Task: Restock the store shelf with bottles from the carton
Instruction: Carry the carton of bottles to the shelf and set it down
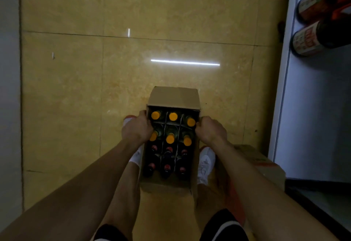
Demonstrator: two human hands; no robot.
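Left hand and right hand grip the carton, full of bottles, so I judge restocking barely started.

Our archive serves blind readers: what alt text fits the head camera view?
The left hand and right hand grip the sides of an open carton of capped bottles between white shoes. Two labelled bottles sit on the shelf at right.

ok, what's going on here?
A person holds an open carton by its side walls, left hand and right hand on opposite edges. It looks full: six orange-capped bottles at the far end, six dark-capped bottles nearer. None is out yet; the shelf stands to the right.
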